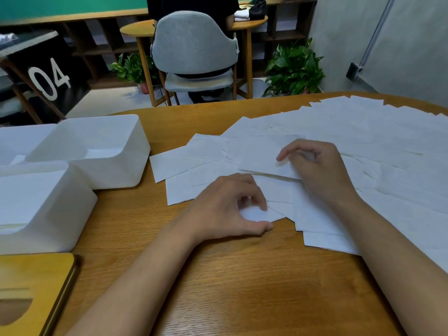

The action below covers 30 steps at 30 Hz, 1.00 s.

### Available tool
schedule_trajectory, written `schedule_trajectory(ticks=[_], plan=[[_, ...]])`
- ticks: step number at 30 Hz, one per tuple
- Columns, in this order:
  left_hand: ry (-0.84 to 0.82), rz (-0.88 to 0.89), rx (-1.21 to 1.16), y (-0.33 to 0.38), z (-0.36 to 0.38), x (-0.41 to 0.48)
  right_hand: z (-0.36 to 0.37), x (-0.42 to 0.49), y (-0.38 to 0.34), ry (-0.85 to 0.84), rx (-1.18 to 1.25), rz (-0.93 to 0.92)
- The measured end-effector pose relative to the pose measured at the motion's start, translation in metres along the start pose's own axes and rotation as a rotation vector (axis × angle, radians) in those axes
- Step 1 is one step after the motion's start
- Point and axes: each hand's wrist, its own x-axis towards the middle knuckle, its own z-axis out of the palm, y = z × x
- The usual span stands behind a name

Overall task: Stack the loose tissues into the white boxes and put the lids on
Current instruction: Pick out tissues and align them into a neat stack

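Loose tissues [363,132] are lying spread over the right half of the table [242,287]. The right hand [320,170] is curling its fingers round one tissue [261,163], holding its near edge raised. The left hand [228,209] is resting on the pile's near corner, fingers bent, tips touching paper; whether it is gripping cannot be told. Two open boxes [116,166] are sitting at the left, a wooden lid [36,275] lying before them.

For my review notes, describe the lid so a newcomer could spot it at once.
Start at the wooden table and look to its near left corner, in front of the nearer white box. The lid lies there: a yellow-brown wooden panel with rounded corners and a curved slot, unlike the plain white box behind it.
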Motion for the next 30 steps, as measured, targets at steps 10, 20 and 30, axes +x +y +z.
schedule_trajectory(ticks=[10,20,30], plan=[[0.101,0.018,-0.025,0.007,-0.008,-0.002,0.000,-0.002,-0.003,-0.118,0.029,0.054],[0.415,-0.127,-0.505,0.007,-0.038,-0.003,-0.001,-0.012,-0.021,-0.230,0.168,-0.095],[0.597,-0.329,-0.539,-0.002,-0.035,0.004,0.010,-0.016,-0.022,-0.210,0.274,-0.053]])
